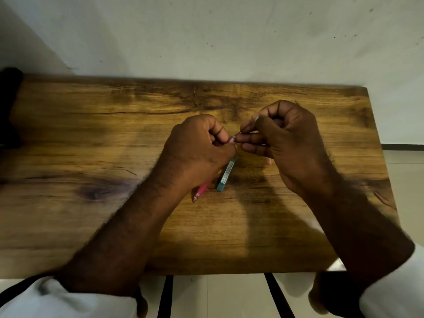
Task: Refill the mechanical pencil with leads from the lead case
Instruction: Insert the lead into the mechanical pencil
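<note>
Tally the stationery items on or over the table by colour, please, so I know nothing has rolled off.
Pink: 1, the mechanical pencil gripped in the left hand
Teal: 1, the lead case lying on the table
Dark: 1, a thin lead pinched by the right hand
Total: 3

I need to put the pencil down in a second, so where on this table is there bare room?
The table is bare left of the left hand, out to the dark thing at its left end, and along the far edge by the wall. Smaller bare patches lie right of the right hand and between the forearms. It is crowded mid-table: both hands, the pencil and the lead case.
</note>
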